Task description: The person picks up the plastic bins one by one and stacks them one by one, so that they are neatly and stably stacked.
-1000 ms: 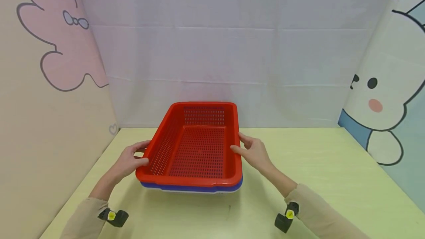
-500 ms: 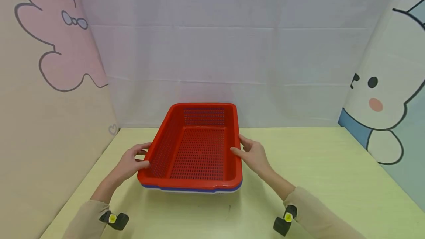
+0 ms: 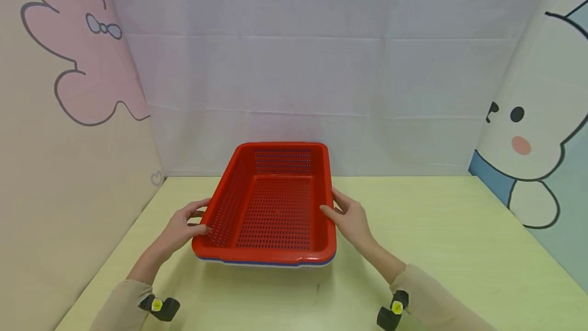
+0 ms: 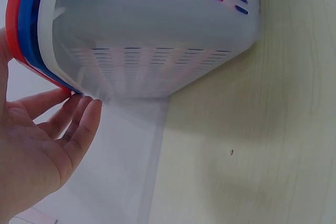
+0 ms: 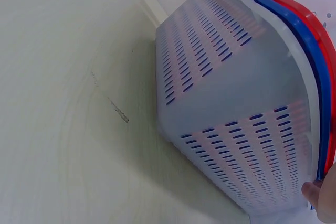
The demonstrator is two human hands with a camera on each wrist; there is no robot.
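The work surface is a pale yellow-green table (image 3: 450, 249) enclosed by a white sheet backdrop (image 3: 321, 75) and side panels printed with cartoon rabbits: a pink one (image 3: 87, 65) on the left and a white one (image 3: 528, 137) on the right. Near the centre of the table rests a nested stack of three perforated baskets: the red basket (image 3: 275, 203) on top, a blue basket (image 5: 310, 82) beneath it, and a white basket (image 5: 231, 103) at the bottom, whose floor meets the table. The left hand (image 3: 181, 226) is placed against the left rim of the stack, thumb on the red rim and fingers (image 4: 79, 124) nearly straight, their tips touching the underside of the rims; it clasps the rim lightly. The right hand (image 3: 351, 218) mirrors this on the right rim, thumb over the red edge; how its fingers lie underneath cannot be determined. Judged from this arrangement, the baskets remain fully nested and seated on the table: the two-handed hold is established, while any lifting or separating of the top basket is not yet done. No brand, label or legible writing appears on the baskets, table or panels.
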